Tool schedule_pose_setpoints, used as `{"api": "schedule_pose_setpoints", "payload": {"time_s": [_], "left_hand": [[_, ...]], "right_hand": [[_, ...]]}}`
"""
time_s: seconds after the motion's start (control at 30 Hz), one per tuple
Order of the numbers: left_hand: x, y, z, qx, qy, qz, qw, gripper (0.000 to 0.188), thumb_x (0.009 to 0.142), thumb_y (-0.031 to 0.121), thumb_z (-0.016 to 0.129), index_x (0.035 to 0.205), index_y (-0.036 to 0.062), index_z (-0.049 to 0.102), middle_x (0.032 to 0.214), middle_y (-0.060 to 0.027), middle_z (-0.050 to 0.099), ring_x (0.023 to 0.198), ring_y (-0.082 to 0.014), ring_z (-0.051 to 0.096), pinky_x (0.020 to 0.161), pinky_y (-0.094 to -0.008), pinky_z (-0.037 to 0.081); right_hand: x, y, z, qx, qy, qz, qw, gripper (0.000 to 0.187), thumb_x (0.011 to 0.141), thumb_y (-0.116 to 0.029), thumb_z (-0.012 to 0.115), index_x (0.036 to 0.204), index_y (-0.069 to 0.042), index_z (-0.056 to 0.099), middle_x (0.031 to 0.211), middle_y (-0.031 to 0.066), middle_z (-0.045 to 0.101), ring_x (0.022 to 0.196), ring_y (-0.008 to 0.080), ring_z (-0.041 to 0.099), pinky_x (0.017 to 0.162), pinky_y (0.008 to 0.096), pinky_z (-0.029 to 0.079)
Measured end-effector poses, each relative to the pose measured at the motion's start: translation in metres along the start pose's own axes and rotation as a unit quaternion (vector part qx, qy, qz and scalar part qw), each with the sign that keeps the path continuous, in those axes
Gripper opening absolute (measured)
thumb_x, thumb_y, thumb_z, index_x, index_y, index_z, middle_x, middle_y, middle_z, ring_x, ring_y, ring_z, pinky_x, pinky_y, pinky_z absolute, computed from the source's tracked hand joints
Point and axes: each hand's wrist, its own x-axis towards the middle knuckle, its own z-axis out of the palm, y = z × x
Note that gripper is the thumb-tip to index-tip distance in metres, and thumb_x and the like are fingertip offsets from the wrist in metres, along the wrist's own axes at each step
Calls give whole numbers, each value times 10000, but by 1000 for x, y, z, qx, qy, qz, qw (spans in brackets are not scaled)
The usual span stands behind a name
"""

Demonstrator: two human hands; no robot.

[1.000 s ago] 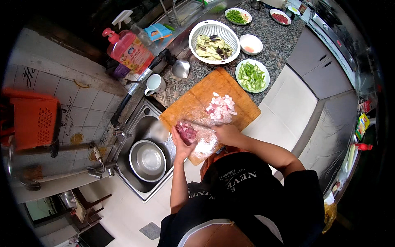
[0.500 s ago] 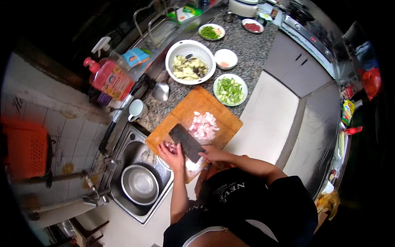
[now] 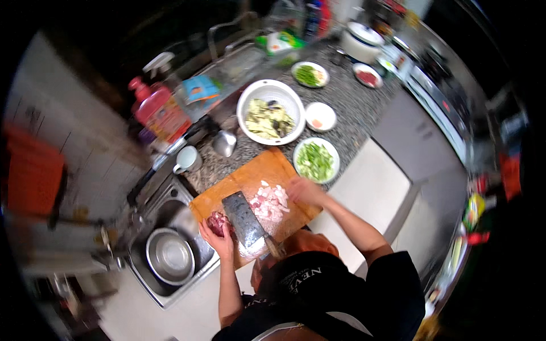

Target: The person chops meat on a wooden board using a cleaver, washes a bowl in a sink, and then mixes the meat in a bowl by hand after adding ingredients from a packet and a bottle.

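Note:
On the wooden cutting board [image 3: 232,183], my left hand [image 3: 219,241] is closed around a piece of dark red meat [image 3: 216,223] at the left edge. A cleaver [image 3: 243,218] lies flat beside it, its wooden handle [image 3: 275,246] toward me and no hand on it. To the right of the blade is a pile of pale pink chopped meat [image 3: 270,203]. My right hand [image 3: 306,192] is by the right side of that pile, just below a bowl of cut green vegetables [image 3: 316,161]. Motion smears its fingers, so their grip is unclear.
Behind the board stand a white colander [image 3: 244,120] of cut eggplant, a small white bowl [image 3: 321,116] and two small dishes. A ladle [image 3: 224,143] and a mug [image 3: 188,159] sit left. The sink [image 3: 207,258] holds a metal pot [image 3: 170,256].
My right hand has let go of the cleaver and moved up and right, past the chopped meat. The cleaver now lies on the board. My left hand stays at the red meat.

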Motion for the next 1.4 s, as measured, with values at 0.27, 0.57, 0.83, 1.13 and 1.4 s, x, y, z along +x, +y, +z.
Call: {"api": "schedule_pose_setpoints", "payload": {"time_s": [0.27,0.57,0.83,1.13,1.4], "left_hand": [[-65,29,-20,-157,218,-175,947,255,774,63,567,1003,-6,479,952,-102,506,889,-168,492,772,-274,404],[-163,52,-42,-159,283,-301,897,93,788,69,534,837,-3,567,739,-45,596,649,-84,540,618,-219,443],[-204,10,-93,-162,313,-294,889,100,798,91,544,845,5,565,724,-31,577,641,-76,519,601,-210,430],[-224,-52,-195,-343,236,-294,860,147,813,159,552,865,22,567,722,-1,561,661,-61,508,616,-195,417],[-186,-82,-261,-593,19,-324,737,550,832,372,498,1269,167,234,1185,-58,391,1036,-174,441,842,-318,396]], "right_hand": [[79,70,-256,139,331,116,926,358,799,-349,540,1012,-68,473,619,22,454,485,119,414,457,236,406],[124,73,-255,287,246,158,912,228,784,-139,426,908,35,507,722,96,567,598,169,571,548,231,523],[58,-21,-206,173,262,-23,949,328,768,-197,541,998,-59,352,783,92,545,569,140,548,473,195,498],[-6,-106,129,300,-55,-10,952,330,730,-241,618,975,-51,508,814,71,574,634,168,539,538,265,469],[-63,-94,366,199,-347,182,898,370,736,-104,554,1066,-19,408,798,116,562,579,193,574,510,270,519]]}}
